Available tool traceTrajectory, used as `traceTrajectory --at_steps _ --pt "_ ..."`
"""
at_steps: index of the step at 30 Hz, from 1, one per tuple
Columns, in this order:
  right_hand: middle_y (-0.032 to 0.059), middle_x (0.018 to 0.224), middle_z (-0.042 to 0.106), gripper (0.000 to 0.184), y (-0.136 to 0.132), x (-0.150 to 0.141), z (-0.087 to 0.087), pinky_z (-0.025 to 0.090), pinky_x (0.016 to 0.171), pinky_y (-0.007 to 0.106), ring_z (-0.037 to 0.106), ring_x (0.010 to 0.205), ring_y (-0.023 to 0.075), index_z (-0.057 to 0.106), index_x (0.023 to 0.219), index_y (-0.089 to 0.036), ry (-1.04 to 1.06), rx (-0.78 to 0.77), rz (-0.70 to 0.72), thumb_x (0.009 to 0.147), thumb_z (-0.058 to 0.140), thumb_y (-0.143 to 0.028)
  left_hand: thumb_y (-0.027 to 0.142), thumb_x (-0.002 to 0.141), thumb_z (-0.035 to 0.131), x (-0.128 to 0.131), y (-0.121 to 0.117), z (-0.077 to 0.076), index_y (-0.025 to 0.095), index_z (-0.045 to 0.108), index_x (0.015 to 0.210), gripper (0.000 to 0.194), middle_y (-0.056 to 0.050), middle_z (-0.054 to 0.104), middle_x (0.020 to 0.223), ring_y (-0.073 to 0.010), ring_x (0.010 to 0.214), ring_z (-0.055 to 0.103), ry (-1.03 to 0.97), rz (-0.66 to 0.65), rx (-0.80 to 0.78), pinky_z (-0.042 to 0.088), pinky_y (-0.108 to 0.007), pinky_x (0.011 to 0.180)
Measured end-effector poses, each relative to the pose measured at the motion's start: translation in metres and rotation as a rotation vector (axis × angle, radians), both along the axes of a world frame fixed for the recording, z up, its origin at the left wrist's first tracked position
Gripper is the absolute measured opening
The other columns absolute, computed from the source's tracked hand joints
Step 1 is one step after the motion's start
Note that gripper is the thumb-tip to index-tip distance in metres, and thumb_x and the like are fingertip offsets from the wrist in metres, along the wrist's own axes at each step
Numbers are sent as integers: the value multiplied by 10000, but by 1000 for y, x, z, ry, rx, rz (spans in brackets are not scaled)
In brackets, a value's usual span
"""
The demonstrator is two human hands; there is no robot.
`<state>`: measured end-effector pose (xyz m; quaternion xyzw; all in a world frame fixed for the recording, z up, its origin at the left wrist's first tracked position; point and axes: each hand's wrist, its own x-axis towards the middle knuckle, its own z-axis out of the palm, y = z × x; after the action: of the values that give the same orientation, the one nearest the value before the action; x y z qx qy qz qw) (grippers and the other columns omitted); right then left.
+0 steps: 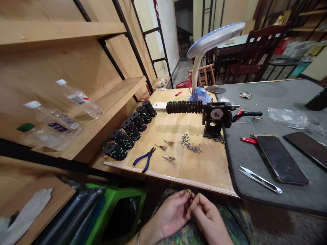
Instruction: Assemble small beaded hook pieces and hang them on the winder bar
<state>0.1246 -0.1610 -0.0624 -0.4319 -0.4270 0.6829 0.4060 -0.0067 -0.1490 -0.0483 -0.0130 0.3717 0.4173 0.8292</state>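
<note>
Low over my lap, my left hand [173, 214] pinches with thumb and index finger at something tiny that I cannot make out. Right beside it, my right hand [206, 216] has its fingertips pressed together close to the left fingers; what they grip is hidden. Above the hands, on the wooden table [189, 170], lie three small feathered pieces [168, 158] that look like fishing flies. Blue-handled pliers [145, 159] rest left of these with jaws apart. A heap of colourful beads [186, 141] with small metal pieces [196, 149] sits to the right.
Black foam spools [117, 151] line the left table edge. A black winding device [216, 117] holds a ribbed black roll [184, 107]. Behind stands a blue-and-white lamp [198, 93]. On the grey mat [237, 160] lie thread snips [260, 179] and a phone [281, 158]. Plastic bottles [79, 98] occupy the shelf.
</note>
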Motion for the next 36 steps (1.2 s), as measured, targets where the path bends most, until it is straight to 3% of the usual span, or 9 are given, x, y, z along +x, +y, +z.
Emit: traceTrajectory --at_steps 12,17,21,25,28,32,36 --pt "1 598 606 386 -1 -2 0 413 584 257 537 583 140 519 679 -196 47 -25 -36 812 622 -544 217 671 822 3 -1 4 95 681 792 223 -10 598 661 -70 518 516 111 -22 139 323 -178 477" --pt "-35 554 596 440 1 -3 -3 244 381 183 362 358 47 508 722 -191 91 -129 -25 774 627 -611 279 636 847 5 0 4 108 684 775 274 8 583 603 -55 447 473 184 -39 197 325 -179 462" --pt "-17 555 630 447 2 -3 -3 314 388 176 443 357 58 533 757 -177 104 -148 -28 753 654 -608 319 627 844 7 -3 0 131 678 768 288 5 595 640 -57 418 423 252 -18 258 350 -203 434" --pt "-27 527 621 483 5 -3 -4 280 358 168 406 314 43 527 757 -177 157 -191 -29 713 675 -635 305 690 802 4 -5 1 144 692 750 204 -56 664 862 -123 642 577 458 11 426 456 -249 641" --pt "-53 457 580 528 8 -4 -8 212 325 157 331 277 24 473 702 -197 173 -203 -1 669 676 -684 320 740 758 -1 -4 7 143 712 741 183 -83 666 881 -203 836 610 656 -41 566 444 -283 798" --pt "-79 405 532 574 13 -4 -13 169 307 160 285 256 24 430 679 -221 148 -202 45 613 663 -740 360 756 735 -5 0 12 155 703 691 217 -78 651 832 -208 811 596 765 -76 688 437 -271 772" --pt "-56 428 553 592 14 -5 -10 185 327 169 331 276 37 433 674 -219 82 -187 67 585 660 -759 369 771 721 -5 2 13 156 659 689 237 -51 608 753 -171 726 558 774 -33 740 428 -243 695"
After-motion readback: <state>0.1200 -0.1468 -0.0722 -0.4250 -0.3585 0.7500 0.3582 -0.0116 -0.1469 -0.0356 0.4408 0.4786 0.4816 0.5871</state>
